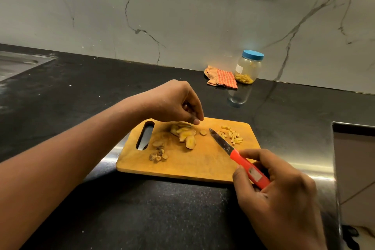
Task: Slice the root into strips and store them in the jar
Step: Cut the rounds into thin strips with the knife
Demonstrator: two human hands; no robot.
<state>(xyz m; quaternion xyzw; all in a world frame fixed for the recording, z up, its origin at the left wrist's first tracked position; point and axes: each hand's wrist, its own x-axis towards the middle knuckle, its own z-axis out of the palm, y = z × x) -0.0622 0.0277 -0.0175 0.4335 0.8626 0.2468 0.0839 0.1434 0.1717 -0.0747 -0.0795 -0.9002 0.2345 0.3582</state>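
A wooden cutting board (194,164) lies on the black counter. Flat yellow root slices (185,134) are heaped at its middle, one small round slice (203,132) lies apart, and thin strips (233,135) sit at its right end. Brown peel scraps (158,153) lie near the handle slot. My left hand (176,103) hovers over the slices, fingers curled down, fingertips just above them. My right hand (280,189) grips the red handle of a knife (223,143), blade pointing at the board's middle. The clear jar (248,67) with a blue lid stands at the back wall, strips in its bottom.
An orange checked cloth (221,78) lies left of the jar. A steel sink (18,63) sits at the far left. The counter's steel edge (316,170) and a drop run along the right side.
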